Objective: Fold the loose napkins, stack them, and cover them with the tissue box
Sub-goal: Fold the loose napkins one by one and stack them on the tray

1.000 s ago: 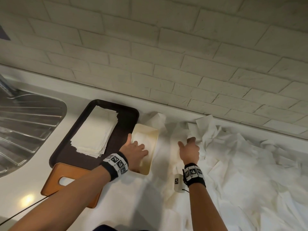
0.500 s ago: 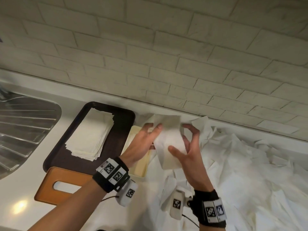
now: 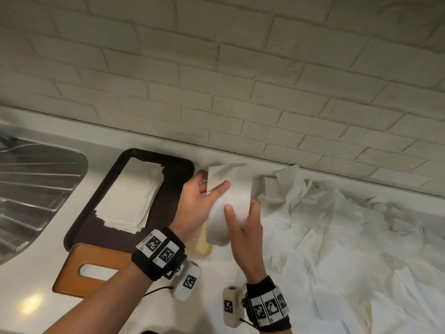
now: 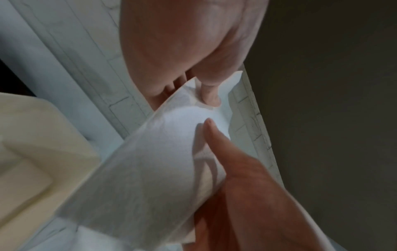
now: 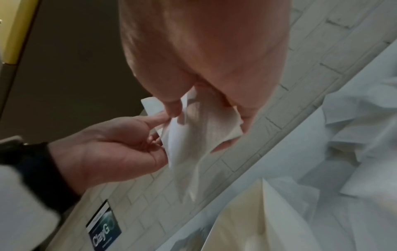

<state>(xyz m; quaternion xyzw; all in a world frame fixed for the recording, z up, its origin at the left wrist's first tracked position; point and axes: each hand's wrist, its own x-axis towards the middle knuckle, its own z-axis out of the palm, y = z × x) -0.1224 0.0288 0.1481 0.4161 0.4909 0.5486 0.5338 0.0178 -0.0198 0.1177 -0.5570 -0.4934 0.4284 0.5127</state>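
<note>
Both hands hold one white napkin up above the counter. My left hand pinches its upper left edge, thumb on the front. My right hand grips its right side, thumb pressed on the sheet. The left wrist view shows the napkin curling under both thumbs; the right wrist view shows the napkin hanging between the two hands. A stack of folded napkins lies on a dark tray. The wooden tissue box cover lies flat at the tray's near end. A heap of loose napkins covers the counter on the right.
A cream tray sits on the counter below the hands, mostly hidden. A steel sink drainer is at the far left. The white brick wall runs along the back of the counter.
Both hands left the counter and lifted a napkin from the pile's edge. Since half a second ago they hold it a little closer, my left thumb now on its front.
</note>
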